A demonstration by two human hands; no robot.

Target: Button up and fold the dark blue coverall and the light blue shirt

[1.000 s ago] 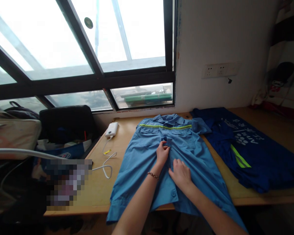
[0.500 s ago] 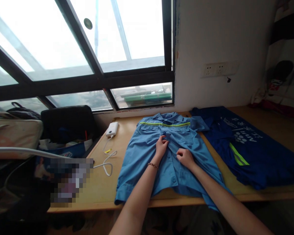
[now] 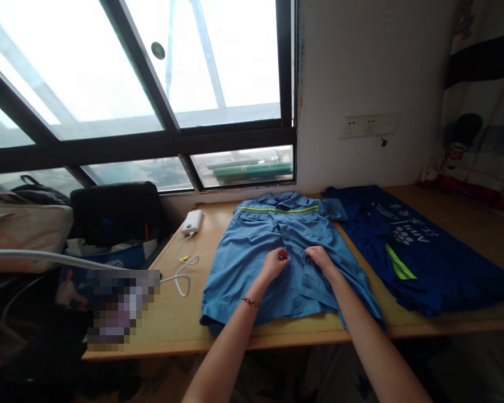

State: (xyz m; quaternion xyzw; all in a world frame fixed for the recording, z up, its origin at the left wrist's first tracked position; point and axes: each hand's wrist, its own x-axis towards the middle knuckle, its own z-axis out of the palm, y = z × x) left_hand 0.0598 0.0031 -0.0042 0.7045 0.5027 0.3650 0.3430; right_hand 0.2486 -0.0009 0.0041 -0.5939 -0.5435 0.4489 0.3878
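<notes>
A light blue work shirt (image 3: 252, 254) with a yellow-green reflective stripe lies flat on the wooden table (image 3: 180, 322), collar toward the window. My left hand (image 3: 274, 262) is closed in a pinch on the shirt's front placket at mid-chest. My right hand (image 3: 319, 257) sits just to the right of it, fingers curled and gripping the same fabric. A bracelet is on my left wrist.
A dark blue garment (image 3: 420, 252) with white print and a reflective stripe lies to the right. A white power bank (image 3: 192, 221) with a looping white cable (image 3: 182, 277) lies to the left. Bags (image 3: 113, 215) are piled beyond the table's left edge. Window and wall with sockets (image 3: 365, 125) stand behind.
The shirt has shifted up onto the table, so less hangs over the front edge. My right hand moved up from the lower placket to mid-chest beside my left hand.
</notes>
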